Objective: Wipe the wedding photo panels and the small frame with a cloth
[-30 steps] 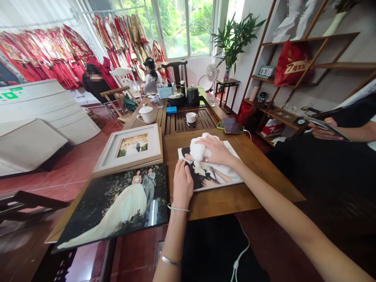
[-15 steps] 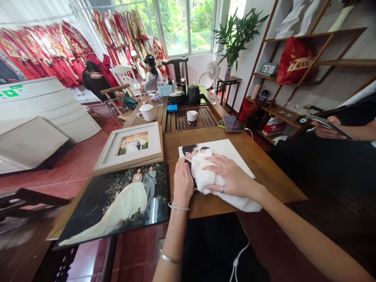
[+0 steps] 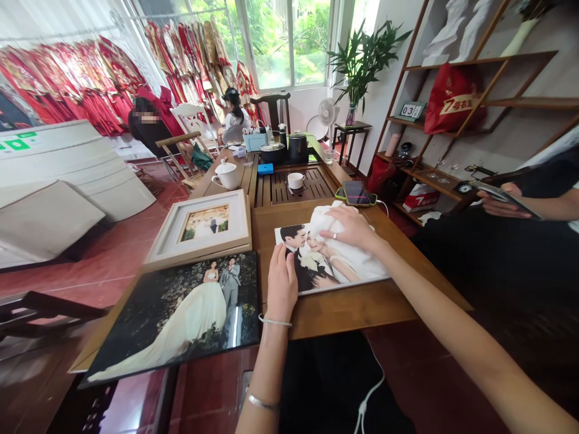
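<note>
A wedding photo print (image 3: 316,265) lies flat on the wooden table (image 3: 357,304) in front of me. My left hand (image 3: 280,282) rests flat on the print's near left corner, fingers stretched out. My right hand (image 3: 350,228) presses a bunched white cloth (image 3: 328,218) onto the far part of the print, fingers curled over it. A ring shows on that hand.
A large dark wedding photo (image 3: 181,310) and a framed photo (image 3: 202,226) lie to the left. A phone (image 3: 357,194), a white cup (image 3: 295,179), a teapot (image 3: 226,175) and a kettle (image 3: 297,146) stand farther back. Another person's hand (image 3: 497,202) holds a phone at the right. People sit at the far end.
My right hand has slid the cloth from the print's near middle up to its far edge, uncovering the couple's faces. My left hand has stayed in place.
</note>
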The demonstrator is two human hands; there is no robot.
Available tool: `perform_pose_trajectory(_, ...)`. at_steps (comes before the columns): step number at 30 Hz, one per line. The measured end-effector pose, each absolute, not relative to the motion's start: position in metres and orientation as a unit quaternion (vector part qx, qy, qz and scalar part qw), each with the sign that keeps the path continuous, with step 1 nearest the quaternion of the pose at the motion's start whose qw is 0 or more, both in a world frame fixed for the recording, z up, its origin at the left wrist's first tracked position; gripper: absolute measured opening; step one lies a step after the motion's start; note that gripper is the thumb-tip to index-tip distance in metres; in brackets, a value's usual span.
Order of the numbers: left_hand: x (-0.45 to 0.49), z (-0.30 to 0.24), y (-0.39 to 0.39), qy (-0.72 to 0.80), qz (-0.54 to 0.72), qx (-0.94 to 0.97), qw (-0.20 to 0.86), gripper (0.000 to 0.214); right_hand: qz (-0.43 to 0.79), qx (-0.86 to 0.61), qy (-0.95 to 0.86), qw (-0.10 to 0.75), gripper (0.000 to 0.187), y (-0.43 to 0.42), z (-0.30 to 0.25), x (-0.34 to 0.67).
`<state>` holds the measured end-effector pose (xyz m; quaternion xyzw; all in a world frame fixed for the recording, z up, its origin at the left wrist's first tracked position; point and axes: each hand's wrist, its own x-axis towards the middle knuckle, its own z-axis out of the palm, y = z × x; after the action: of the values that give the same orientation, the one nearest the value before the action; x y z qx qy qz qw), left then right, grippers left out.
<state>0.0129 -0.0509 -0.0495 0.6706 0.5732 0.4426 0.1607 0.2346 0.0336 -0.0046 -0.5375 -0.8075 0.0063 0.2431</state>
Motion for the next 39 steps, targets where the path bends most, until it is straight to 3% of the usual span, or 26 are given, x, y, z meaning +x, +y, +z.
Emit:
perform_pose_trajectory(7,0.011,-0.047,-0.053,0.561,0.481,0.647,0.188,0.064,0.040,-0.425,-0.879,0.213,0.053,-0.022,0.003,0.178)
perform_pose_trajectory(14,0.011,-0.046,-0.054,0.565,0.492,0.627,0.214,0.071,0.075,-0.300,-0.929,0.202,0.049,-0.052,0.008,0.198)
perform_pose_trajectory(28,0.012,-0.047,-0.053,0.574,0.489,0.622,0.210,0.071,0.040,-0.469,-0.857,0.209,0.054,0.024,0.012,0.163)
perform_pose_trajectory(39,0.011,-0.047,-0.053,0.565,0.510,0.608,0.227,0.068,0.063,-0.337,-0.919,0.193,0.045,-0.037,0.014,0.179)
